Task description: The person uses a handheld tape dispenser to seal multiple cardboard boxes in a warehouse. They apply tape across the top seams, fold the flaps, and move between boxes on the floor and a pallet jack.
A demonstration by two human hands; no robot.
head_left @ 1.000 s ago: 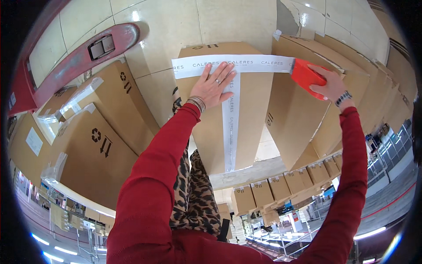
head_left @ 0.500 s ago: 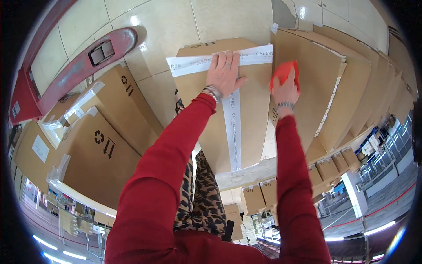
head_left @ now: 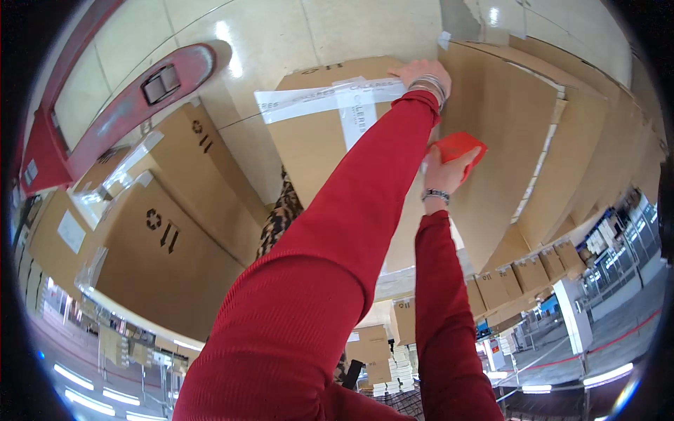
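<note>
A closed cardboard carton [head_left: 316, 144] stands in front of me, with a strip of white printed tape [head_left: 295, 104] across its far end and another strip along its middle. My left hand [head_left: 427, 74] lies over the carton's far right corner, at the end of the cross strip. Its thumb is stretched out to the left, while its other fingers bend partly out of sight over the edge. Close to the carton's right side, my right hand [head_left: 447, 172] grips a red tape dispenser [head_left: 460, 144]. My left forearm hides much of the carton's top.
Big cartons [head_left: 505, 133] stand in a row to the right, close beside the taped one. More cartons [head_left: 172, 238] stack up on the left. Beyond those lies a red pallet jack handle [head_left: 161, 84] above the tiled floor [head_left: 267, 35].
My left hand has slid right along the cross strip to the carton's corner. The right hand with the red dispenser has come down and nearer to me.
</note>
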